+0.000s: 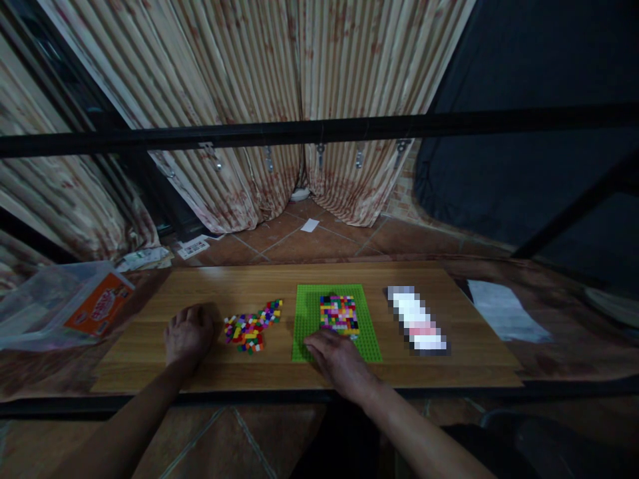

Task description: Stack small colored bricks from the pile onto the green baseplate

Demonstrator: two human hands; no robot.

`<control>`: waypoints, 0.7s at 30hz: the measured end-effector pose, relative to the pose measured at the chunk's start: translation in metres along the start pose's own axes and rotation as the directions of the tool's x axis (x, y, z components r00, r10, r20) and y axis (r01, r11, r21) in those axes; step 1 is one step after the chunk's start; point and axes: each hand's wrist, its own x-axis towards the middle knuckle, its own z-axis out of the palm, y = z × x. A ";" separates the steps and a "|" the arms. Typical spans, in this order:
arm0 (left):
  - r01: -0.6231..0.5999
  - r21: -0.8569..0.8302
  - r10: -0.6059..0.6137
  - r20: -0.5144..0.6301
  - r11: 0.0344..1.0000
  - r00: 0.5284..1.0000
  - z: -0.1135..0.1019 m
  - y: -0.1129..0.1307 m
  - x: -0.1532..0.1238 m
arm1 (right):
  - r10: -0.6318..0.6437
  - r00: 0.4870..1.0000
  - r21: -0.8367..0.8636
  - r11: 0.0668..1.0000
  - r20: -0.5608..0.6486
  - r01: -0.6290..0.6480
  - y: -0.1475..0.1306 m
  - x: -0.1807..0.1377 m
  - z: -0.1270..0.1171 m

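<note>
My left hand (pixel 188 334) rests on the wooden table, its fingers curled in toward the palm, with no object visible in it. To its right lies a loose pile of small coloured building bricks (pixel 252 327). A green studded baseplate (pixel 305 313) sits near the table's middle, carrying a rectangular patch of multicoloured bricks (pixel 339 313). Over the front part of the baseplate is my right hand (pixel 342 362), thumb and fingers pinched together just below the patch. Whatever those fingertips may hold is hidden or too small to make out.
A blurred-out rectangular object (pixel 418 319) lies right of the baseplate. Past the table's left end stands a clear plastic box (pixel 60 299) with an orange label. A white sheet (pixel 506 309) lies off the right end. A black bar (pixel 319 130) crosses before the curtains.
</note>
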 end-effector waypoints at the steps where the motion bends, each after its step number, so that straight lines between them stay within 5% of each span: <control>1: -0.002 0.001 0.002 -0.002 1.000 1.000 0.000 0.000 0.000 | 0.002 1.000 0.008 1.000 -0.016 -0.002 0.000 0.000 -0.001; 6: -0.001 0.003 0.001 -0.006 1.000 1.000 0.002 -0.002 0.000 | 0.054 0.990 0.133 0.990 -0.131 -0.036 0.001 0.003 -0.019; 12: 0.000 -0.005 0.000 -0.011 1.000 1.000 0.002 -0.002 0.000 | 0.374 0.886 0.348 0.897 -0.275 -0.271 0.023 0.005 -0.059; 16: 0.011 -0.001 -0.011 0.009 1.000 1.000 0.000 0.000 -0.001 | 0.597 0.770 0.467 0.759 -0.224 -0.453 0.051 0.001 -0.065; 21: 0.019 0.005 -0.019 0.025 1.000 1.000 -0.001 0.001 0.000 | 0.675 0.725 0.553 0.659 -0.137 -0.510 0.072 -0.001 -0.054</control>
